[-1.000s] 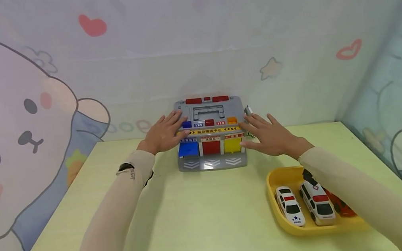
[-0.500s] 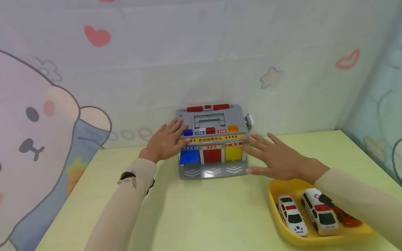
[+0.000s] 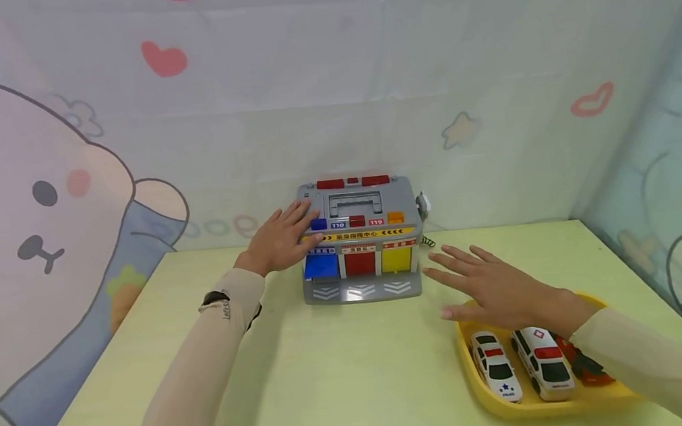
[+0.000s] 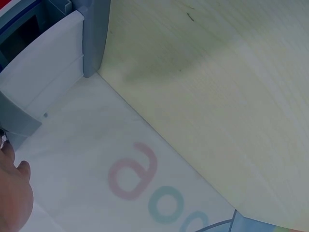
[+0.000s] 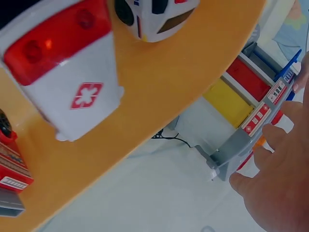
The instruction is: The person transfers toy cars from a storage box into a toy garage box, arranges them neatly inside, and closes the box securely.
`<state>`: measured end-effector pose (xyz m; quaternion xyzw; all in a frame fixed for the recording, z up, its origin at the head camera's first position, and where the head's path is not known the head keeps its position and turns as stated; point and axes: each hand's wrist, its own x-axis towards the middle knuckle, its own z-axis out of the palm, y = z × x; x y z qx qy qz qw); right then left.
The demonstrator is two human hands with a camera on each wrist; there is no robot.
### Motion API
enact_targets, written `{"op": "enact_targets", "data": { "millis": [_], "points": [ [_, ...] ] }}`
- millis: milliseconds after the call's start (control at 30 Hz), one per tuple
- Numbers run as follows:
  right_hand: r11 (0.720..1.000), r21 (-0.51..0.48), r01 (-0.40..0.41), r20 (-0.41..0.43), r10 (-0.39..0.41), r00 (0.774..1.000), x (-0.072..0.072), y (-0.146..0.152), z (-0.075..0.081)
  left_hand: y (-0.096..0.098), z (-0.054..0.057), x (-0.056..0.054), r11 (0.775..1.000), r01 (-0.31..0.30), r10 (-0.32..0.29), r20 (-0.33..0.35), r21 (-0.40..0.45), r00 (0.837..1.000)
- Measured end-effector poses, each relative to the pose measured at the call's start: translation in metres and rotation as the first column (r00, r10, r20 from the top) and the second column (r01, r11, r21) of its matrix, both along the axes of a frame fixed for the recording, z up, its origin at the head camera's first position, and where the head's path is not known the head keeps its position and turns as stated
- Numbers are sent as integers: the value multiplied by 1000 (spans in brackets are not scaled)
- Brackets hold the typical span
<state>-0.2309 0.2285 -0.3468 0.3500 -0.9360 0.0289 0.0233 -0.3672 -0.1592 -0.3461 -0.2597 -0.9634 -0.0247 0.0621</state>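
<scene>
A grey toy rescue station (image 3: 363, 291) stands at the back of the table, with blue, red and yellow garage doors. Its blue door (image 3: 321, 266) is swung outward; the red and yellow ones hang down. With fingers extended, my left hand (image 3: 279, 240) rests on the station's upper left edge. Only part of that hand shows in the left wrist view, beside the station's white side wall (image 4: 50, 63). My right hand (image 3: 500, 287) is spread and holds nothing, over the back rim of a yellow tray (image 3: 535, 410). Inside lie a white police car (image 3: 497, 370), a white ambulance (image 3: 546, 365) and a red vehicle (image 3: 587, 371), partly hidden by my sleeve.
A small grey handset (image 3: 422, 204) with a coiled cord (image 3: 428, 241) hangs at the station's right side. Behind the pale green table (image 3: 354, 367) a printed cloth (image 3: 330, 92) forms the backdrop, and it continues along the right side.
My right hand has drawn back from the station's right side, toward me and to the right, over the tray. My left hand stays on the station. The head view has tilted slightly.
</scene>
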Motion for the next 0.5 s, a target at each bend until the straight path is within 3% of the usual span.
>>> {"op": "enact_targets", "data": {
  "millis": [500],
  "points": [
    [1000,-4,3,18,-3,1000,20,17,-2,4,4,-3,1000,0,0,3,2,1000]
  ]
}}
